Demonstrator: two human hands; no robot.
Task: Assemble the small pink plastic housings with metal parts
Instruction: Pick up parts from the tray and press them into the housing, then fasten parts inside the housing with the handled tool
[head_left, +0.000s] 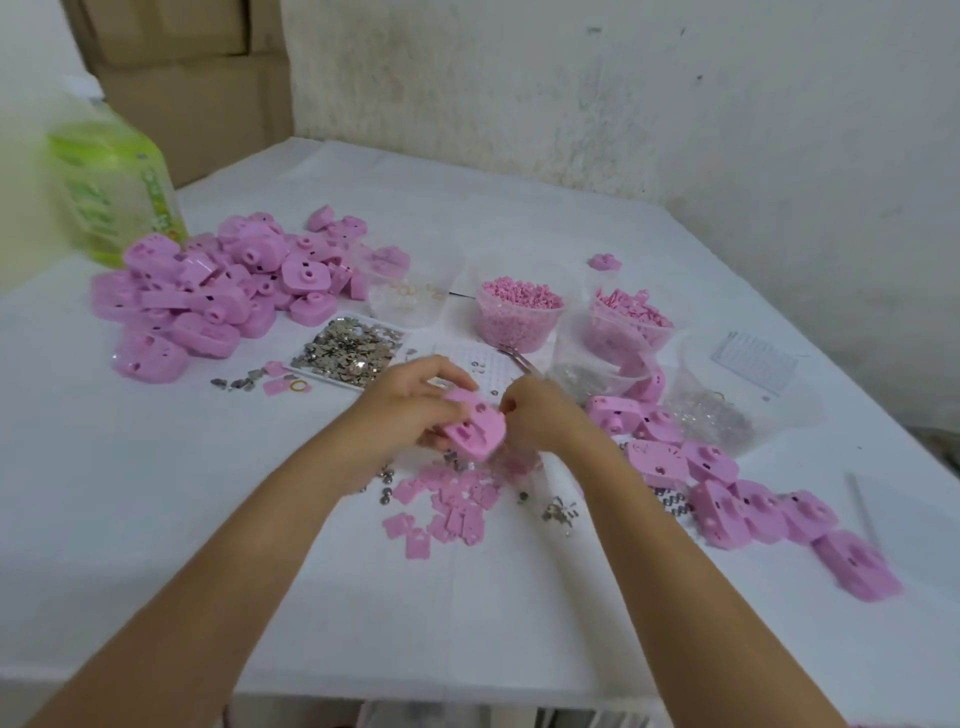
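White tabletop (519, 597) holds a big pink pile (208, 291). Our left hand (410, 400) has its grip curled round one pink housing (475, 434) just above the tabletop. Our right hand (540, 415) beside it has its grip closed on thin tweezers (514, 358).

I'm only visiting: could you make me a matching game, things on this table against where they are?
1 green bottle
2 tray of metal bits
3 pink housing being assembled
4 flat pink plates

A in the left hand
B table's far left
C just beyond the left hand
D on the table, nearest the person

Pairs: 1-B, 2-C, 3-A, 4-D
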